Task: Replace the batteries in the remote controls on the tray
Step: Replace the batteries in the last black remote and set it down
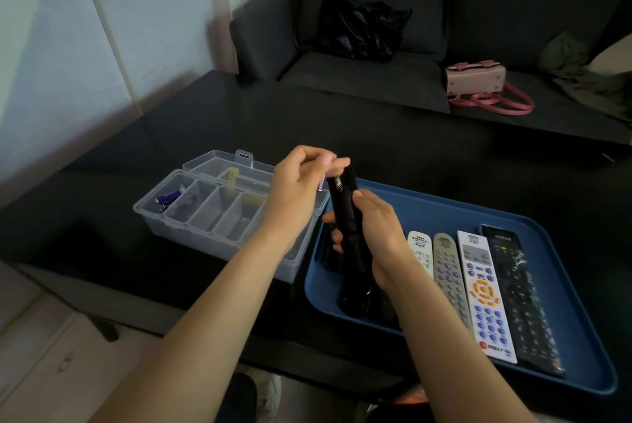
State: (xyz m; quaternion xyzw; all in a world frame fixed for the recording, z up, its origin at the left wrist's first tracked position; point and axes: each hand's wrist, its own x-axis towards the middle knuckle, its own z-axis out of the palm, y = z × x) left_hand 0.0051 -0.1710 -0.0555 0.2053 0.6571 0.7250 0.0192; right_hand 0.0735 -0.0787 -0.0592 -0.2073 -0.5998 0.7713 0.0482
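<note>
Head view: gripping a black remote (pixel 345 217) in the right hand (pixel 379 234), fingers wrapped round its body, top end tilted up and away, lifted above the left end of the blue tray (pixel 444 214). Pinching a small battery (pixel 321 183) in the left hand (pixel 297 190), thumb and fingertips curled together, right against the remote's upper end. Battery mostly hidden by the fingers; contact with the remote unclear.

Lying side by side on the tray, right of the hands: white remote (pixel 421 251), grey remote (pixel 448 272), white remote with orange and blue buttons (pixel 485 296), long black remote (pixel 519 292). More dark items under the held remote, too dark to identify.

Sitting left of the tray on the black table (pixel 410 135): clear compartment box (pixel 212 214), lid open, blue batteries (pixel 168 197) in the far-left compartment.
</note>
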